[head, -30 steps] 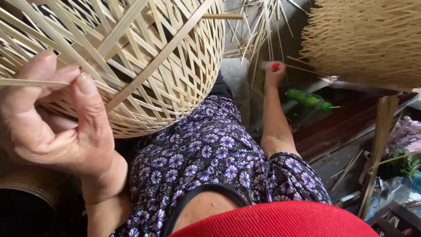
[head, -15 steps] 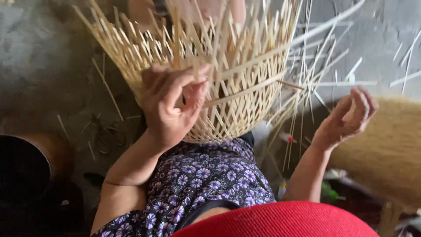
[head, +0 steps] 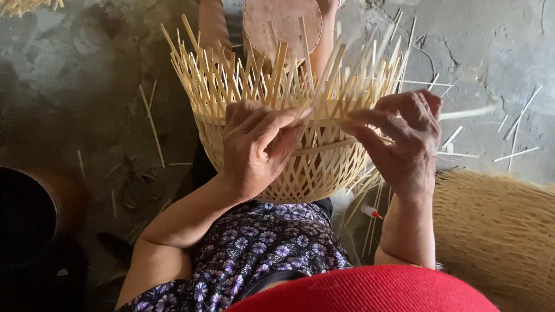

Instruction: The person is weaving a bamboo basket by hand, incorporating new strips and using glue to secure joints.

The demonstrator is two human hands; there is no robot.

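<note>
We see both hands at work on a half-woven bamboo basket (head: 300,167) that rests on the lap, at the centre of the view, its unwoven stakes fanning up toward twelve o'clock. Our left hand (head: 257,147) lies against the basket wall at about nine o'clock of its rim, fingers curled and closed on a flat bamboo strip (head: 324,122) that runs sideways across the stakes. Our right hand (head: 402,141) sits at three o'clock of the rim, thumb and fingers pinched on the same strip. At twelve o'clock, beyond the stakes, stands a round brownish stool top (head: 282,26). Loose bamboo slivers (head: 151,118) lie scattered on the grey concrete floor (head: 75,75). A finely woven straw-coloured basket (head: 497,225) sits at four o'clock, a dark round pot (head: 29,214) at eight o'clock.
</note>
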